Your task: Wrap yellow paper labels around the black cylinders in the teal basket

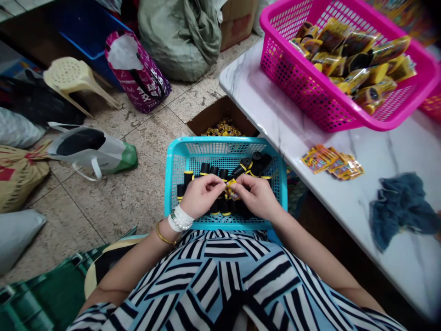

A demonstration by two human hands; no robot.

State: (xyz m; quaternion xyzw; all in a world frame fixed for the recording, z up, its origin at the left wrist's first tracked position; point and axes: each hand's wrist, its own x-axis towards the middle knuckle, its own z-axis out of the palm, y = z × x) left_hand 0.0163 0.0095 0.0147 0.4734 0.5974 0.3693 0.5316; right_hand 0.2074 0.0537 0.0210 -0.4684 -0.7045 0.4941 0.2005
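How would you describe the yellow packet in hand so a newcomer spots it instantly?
Find the turquoise basket left of the marble-patterned table. Over its black cylinders, the right hand pinches the yellow packet, left hand at its edge. Unlike the table packets, it sits between two hands.

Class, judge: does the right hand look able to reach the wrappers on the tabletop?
Probably yes: nothing covers the printed wrappers, though the right hand is occupied with a small yellow wrapper.
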